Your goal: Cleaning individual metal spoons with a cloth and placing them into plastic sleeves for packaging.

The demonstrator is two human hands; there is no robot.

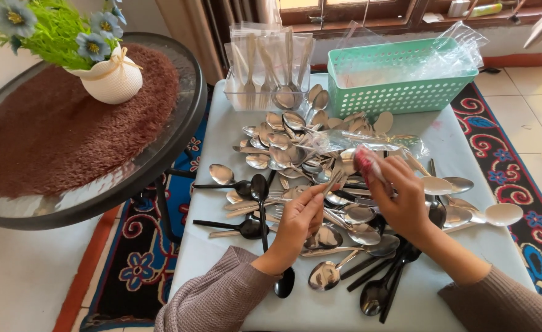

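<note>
Left hand [300,218] pinching a slim silver metal fork handle [334,179] by thumb and fingertips; right hand [403,200] curled around a crumpled pink cloth [367,163] just above it. Best wiped with a steady pinch, cloth drawn along the handle. Wrists bent inward over heaped steel spoons [283,138].

Polished, glossy metal spoons [295,132]; glossy black plastic spoons [255,187]. Perforated matt mint plastic basket [400,86]. Clear, crinkled plastic sleeves [271,61]. Smooth matt pale tabletop [468,258]. Shaggy brown mat [55,135] under glass. Ribbed knit sleeves [222,295].
</note>
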